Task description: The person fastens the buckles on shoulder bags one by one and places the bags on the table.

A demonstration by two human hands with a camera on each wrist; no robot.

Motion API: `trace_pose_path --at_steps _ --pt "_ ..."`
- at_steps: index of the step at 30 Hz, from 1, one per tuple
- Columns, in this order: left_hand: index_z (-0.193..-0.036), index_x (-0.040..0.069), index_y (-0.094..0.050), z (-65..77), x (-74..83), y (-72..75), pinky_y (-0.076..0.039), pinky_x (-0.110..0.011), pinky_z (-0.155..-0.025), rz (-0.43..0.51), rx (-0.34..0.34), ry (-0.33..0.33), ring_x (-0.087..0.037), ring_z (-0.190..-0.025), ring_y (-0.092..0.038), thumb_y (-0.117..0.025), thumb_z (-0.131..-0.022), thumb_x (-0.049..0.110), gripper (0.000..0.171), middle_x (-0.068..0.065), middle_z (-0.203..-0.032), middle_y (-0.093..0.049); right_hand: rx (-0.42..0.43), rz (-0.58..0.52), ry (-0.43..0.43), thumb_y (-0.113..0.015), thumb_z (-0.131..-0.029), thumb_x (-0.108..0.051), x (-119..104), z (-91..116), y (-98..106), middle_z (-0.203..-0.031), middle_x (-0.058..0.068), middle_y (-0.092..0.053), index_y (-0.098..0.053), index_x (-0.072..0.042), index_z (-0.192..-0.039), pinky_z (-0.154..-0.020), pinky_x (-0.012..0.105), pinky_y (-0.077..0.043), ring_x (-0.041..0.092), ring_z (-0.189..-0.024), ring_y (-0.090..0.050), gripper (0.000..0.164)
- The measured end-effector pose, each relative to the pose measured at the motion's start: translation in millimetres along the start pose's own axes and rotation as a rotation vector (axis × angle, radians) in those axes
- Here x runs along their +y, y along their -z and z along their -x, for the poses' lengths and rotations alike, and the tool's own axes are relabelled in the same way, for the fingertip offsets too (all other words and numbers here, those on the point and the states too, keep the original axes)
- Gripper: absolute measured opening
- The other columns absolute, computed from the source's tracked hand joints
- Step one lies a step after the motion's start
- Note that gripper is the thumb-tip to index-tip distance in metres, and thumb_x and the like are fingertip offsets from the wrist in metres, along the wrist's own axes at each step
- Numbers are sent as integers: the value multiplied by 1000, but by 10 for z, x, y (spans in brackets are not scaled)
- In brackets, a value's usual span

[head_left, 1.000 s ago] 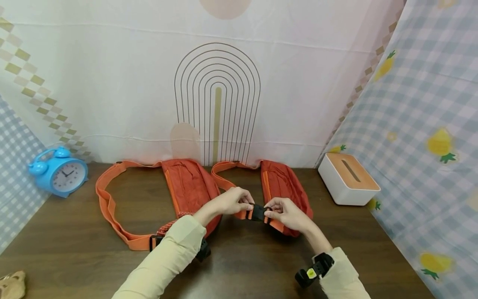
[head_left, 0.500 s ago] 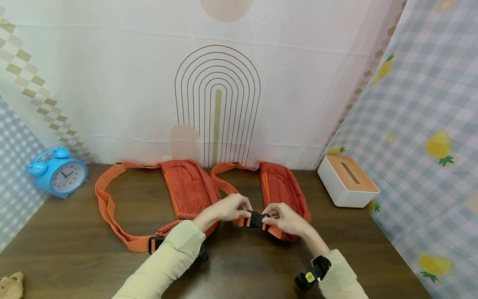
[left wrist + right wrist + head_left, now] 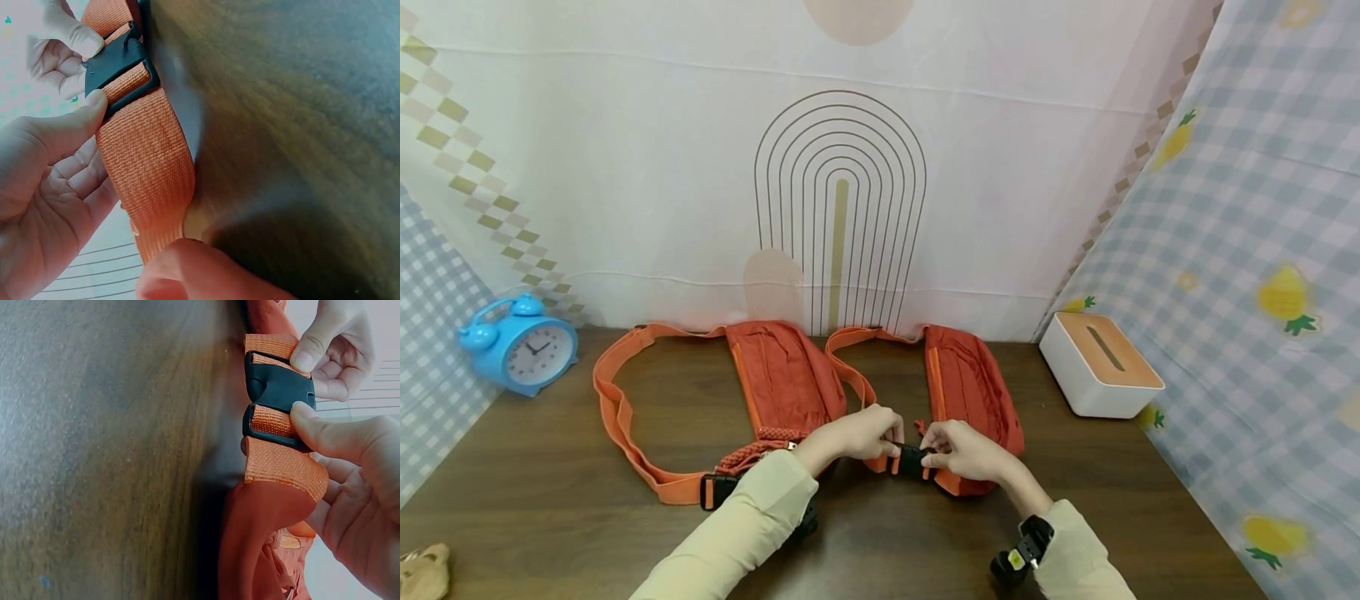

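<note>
A black plastic buckle joins the two ends of an orange strap on the smaller red waist bag. My left hand pinches the buckle's left end, thumb on its near face, as the left wrist view shows on the buckle. On the other end, my right hand pinches between thumb and fingers; in the right wrist view the buckle looks fully joined, its halves flush. Left of it lies a larger red waist bag, its strap looped out on the table and its own buckle partly behind my left sleeve.
A blue alarm clock stands at the table's left. At the right is a white tissue box with a wooden lid. A brown plush item shows at the lower left corner. Patterned cloth hangs behind and at both sides.
Both hands have moved the buckle slightly down toward the table's near side and a little left. The smaller bag's lower end has shifted nearer with it. The grips stay the same.
</note>
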State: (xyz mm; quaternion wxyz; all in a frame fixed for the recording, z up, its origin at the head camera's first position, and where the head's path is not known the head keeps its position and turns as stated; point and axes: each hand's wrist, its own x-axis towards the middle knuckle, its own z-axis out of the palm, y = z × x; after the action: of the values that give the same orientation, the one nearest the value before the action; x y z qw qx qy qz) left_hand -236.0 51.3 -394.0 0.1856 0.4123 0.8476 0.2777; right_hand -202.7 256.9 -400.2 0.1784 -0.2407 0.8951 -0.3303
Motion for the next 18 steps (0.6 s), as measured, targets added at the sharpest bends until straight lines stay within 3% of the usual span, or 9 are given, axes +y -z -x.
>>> trace_pose_path --at_steps 13,18 --pt "-81 10 -62 12 -21 -51 -43 -17 -60 -38 4 22 -4 -63 -51 -63 -85 9 4 -1 -77 -60 -26 15 29 -62 -86 -10 16 -17 -47 -78 1 -66 -60 -6 -89 -62 20 -46 4 -69 -57 5" --pt "-82 8 -61 3 11 -69 -38 -17 -54 -52 -1 54 -4 -56 -46 -62 -86 8 4 1 -73 -58 -28 38 -6 -62 -86 -12 -4 -12 -30 -78 0 -64 -61 -8 -89 -65 21 -46 6 -71 -55 6"
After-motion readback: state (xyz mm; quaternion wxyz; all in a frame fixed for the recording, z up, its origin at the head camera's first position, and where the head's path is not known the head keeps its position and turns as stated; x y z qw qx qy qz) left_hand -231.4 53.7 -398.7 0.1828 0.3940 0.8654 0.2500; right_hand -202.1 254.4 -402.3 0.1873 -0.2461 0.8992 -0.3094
